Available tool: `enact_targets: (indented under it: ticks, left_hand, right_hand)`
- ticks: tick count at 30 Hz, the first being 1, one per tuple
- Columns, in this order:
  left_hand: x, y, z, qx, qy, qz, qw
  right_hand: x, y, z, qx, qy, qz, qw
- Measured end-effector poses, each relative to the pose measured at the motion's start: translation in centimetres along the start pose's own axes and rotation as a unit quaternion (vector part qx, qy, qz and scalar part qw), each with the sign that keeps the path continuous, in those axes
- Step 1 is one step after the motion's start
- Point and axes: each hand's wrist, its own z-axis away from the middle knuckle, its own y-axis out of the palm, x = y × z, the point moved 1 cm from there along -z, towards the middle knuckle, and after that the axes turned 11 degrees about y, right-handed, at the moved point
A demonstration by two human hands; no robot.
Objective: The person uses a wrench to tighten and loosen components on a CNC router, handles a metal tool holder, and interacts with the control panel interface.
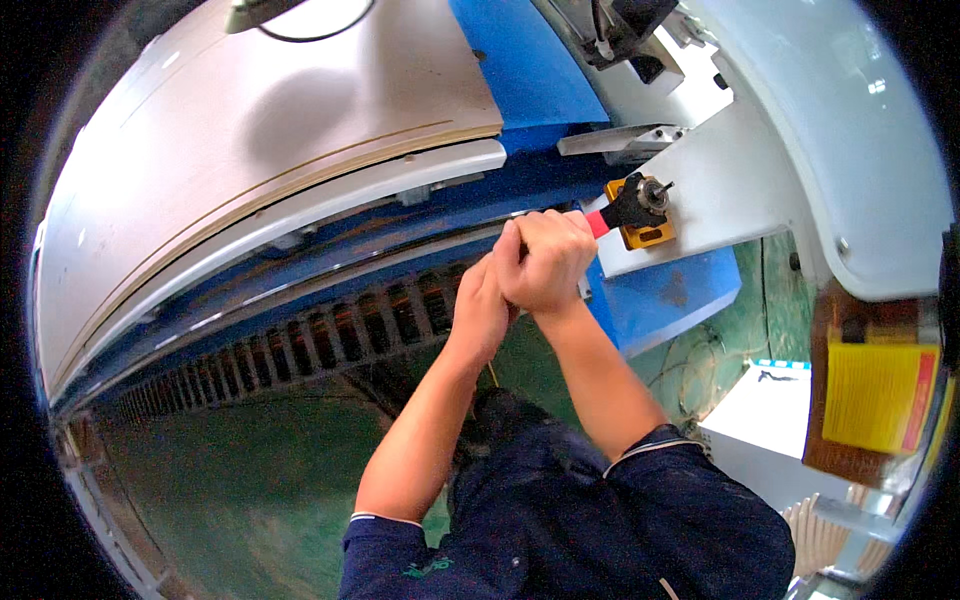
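Both my hands are closed together at the end of a spanner with a red handle and a black head. My right hand wraps the handle. Pressed against it is my left hand, whose fingers are partly hidden behind the right. The spanner's black head fits around a metal collet tool holder with a thin bit sticking out. That holder sits in a yellow fixture fixed on a white machine bracket.
A large pale board lies on the blue machine bed at the left. Below its edge runs a dark toothed strip. A white machine housing curves around on the right, above a yellow label and a white box.
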Motion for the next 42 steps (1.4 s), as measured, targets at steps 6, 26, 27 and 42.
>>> enact_targets:
  ticks: [6, 26, 27, 42]
  left_hand:
    - [0.0, -0.5, 0.4, -0.021, 0.005, 0.013, 1.000]
    - [-1.4, -1.1, 0.4, 0.041, -0.014, -0.078, 0.996]
    - [-1.3, -1.3, 0.1, 0.038, -0.026, -0.067, 0.997]
    - [-3.9, -0.7, 1.8, 0.042, 0.038, -0.083, 0.995]
  right_hand:
    - [1.2, -0.1, -0.1, -0.016, -0.010, 0.035, 0.999]
    - [1.4, -1.4, 0.0, 0.012, 0.029, 0.005, 1.000]
    - [1.4, -1.4, -0.3, 0.023, 0.031, -0.003, 0.999]
    - [4.3, -4.4, -2.2, 0.077, -0.002, -0.011, 0.997]
